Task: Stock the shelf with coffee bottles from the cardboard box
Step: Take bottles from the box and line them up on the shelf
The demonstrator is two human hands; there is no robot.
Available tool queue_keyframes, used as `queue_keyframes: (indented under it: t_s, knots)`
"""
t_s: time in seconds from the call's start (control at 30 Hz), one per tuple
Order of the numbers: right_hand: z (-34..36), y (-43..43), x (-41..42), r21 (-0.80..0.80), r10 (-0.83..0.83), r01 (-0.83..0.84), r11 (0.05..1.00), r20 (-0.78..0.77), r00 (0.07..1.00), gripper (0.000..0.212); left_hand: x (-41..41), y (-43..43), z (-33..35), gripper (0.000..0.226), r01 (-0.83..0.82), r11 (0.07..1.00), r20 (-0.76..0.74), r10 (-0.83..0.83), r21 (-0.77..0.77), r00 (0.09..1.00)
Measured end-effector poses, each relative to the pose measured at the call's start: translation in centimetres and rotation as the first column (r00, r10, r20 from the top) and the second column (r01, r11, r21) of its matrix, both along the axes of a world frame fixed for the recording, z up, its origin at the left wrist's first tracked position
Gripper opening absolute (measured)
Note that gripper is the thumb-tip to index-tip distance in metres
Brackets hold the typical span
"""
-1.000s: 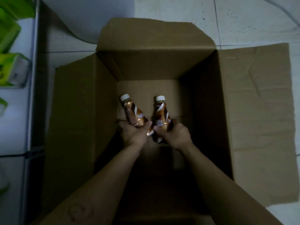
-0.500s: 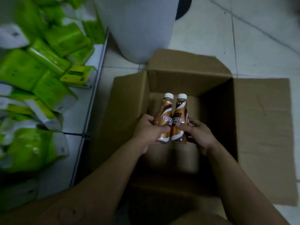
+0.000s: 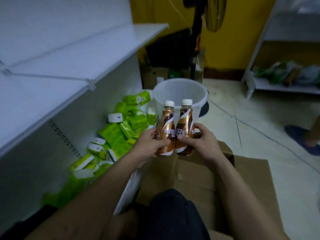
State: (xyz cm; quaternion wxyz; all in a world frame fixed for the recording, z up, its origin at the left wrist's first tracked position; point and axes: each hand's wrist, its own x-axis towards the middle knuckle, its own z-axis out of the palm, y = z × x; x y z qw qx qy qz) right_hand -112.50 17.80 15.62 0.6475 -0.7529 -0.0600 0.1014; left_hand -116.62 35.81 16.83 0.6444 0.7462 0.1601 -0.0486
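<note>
Two brown coffee bottles with white caps stand upright side by side in the air above the cardboard box (image 3: pixel 242 179). My left hand (image 3: pixel 149 144) grips the left bottle (image 3: pixel 166 125) low on its body. My right hand (image 3: pixel 199 141) holds the right bottle (image 3: pixel 185 122) the same way. The bottles touch each other. The white shelf (image 3: pixel 52 80) runs along the left, its boards bare. The box lies below my arms, and its inside is hidden.
Several green and white packs (image 3: pixel 119 134) are piled on the floor under the shelf. A white bucket (image 3: pixel 180 90) stands just behind the bottles. Another white rack (image 3: pixel 280 84) with goods is at the right. A person's foot in a dark shoe (image 3: pixel 303 137) stands at the far right.
Both hands have lifted the two bottles up out of the box. My view has swung up from the box to the shelf and the room.
</note>
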Motion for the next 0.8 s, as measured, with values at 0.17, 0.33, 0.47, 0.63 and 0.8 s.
queue_keyframes:
  t_s: [0.17,0.33,0.47,0.63,0.8]
  knots:
    - [9.6,5.8,-3.0,0.009,0.072,-0.075,0.997,0.196,0.978,0.040,-4.4,5.4,9.4,0.066,-0.170,0.970,0.209,0.133,0.171,0.969]
    - [17.1,13.7,-5.8,0.061,0.134,-0.167,0.984,0.368,0.920,0.052,-10.2,11.7,18.6,0.088,-0.328,0.808,0.398,0.127,0.490,0.909]
    - [22.4,20.7,-8.7,0.065,0.230,-0.296,0.953,0.482,0.846,0.049,-15.5,16.5,24.1,0.100,-0.480,0.602,0.500,0.150,0.638,0.853]
    - [23.7,28.8,-11.9,-0.003,0.353,-0.400,0.916,0.476,0.805,0.052,-19.8,21.9,25.0,0.092,-0.631,0.456,0.511,0.371,0.628,0.776]
    - [19.9,33.1,-13.4,-0.112,0.414,-0.406,0.907,0.422,0.807,0.050,-20.7,24.8,21.6,0.077,-0.672,0.490,0.431,0.521,0.555,0.736]
